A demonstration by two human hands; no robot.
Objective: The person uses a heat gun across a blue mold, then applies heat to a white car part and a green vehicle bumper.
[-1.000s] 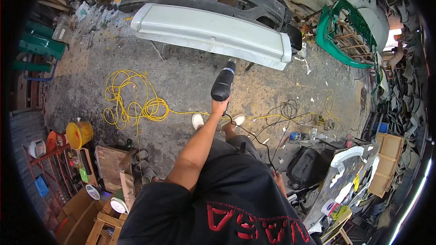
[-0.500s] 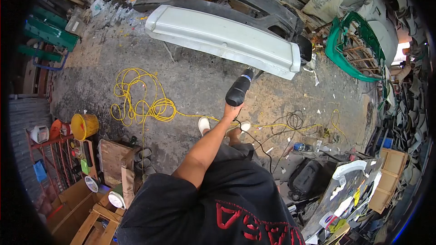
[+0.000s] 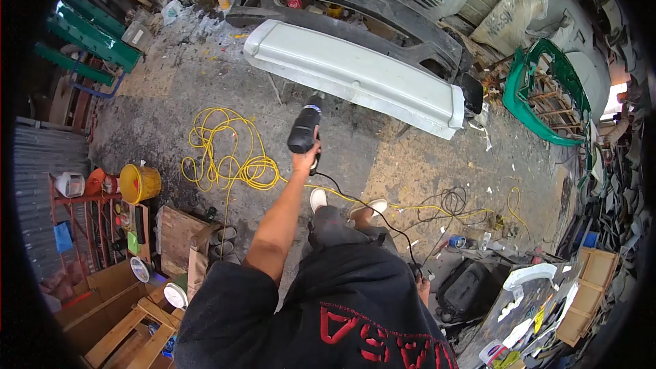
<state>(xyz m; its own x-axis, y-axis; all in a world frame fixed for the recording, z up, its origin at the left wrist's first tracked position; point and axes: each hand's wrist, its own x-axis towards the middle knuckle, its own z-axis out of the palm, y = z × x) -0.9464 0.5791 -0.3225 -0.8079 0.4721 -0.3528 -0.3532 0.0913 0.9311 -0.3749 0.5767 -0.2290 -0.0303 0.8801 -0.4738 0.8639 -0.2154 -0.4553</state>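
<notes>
My left hand (image 3: pixel 305 155) is closed around the handle of a black corded heat gun (image 3: pixel 305 130), its nozzle pointing away from me toward the white bumper panel (image 3: pixel 355 75). A gap shows between nozzle and panel. The long panel lies raised off the floor on thin stand legs, in front of a dark bumper (image 3: pixel 369 10). A black power cord (image 3: pixel 372 208) runs from the gun's handle back toward my right side. There my right hand (image 3: pixel 424 289) shows partly past my shirt, its fingers closed at the cord.
A coiled yellow hose (image 3: pixel 236 160) lies on the concrete floor and runs past my feet. A green bumper (image 3: pixel 523 106) stands at right. At left are a yellow bucket (image 3: pixel 140 184) and a red rack (image 3: pixel 78 219). A littered board (image 3: pixel 523 311) sits at lower right.
My left hand has moved the heat gun leftward along the panel, from near its right end. My right hand has come into view at the cord. The view has shifted slightly.
</notes>
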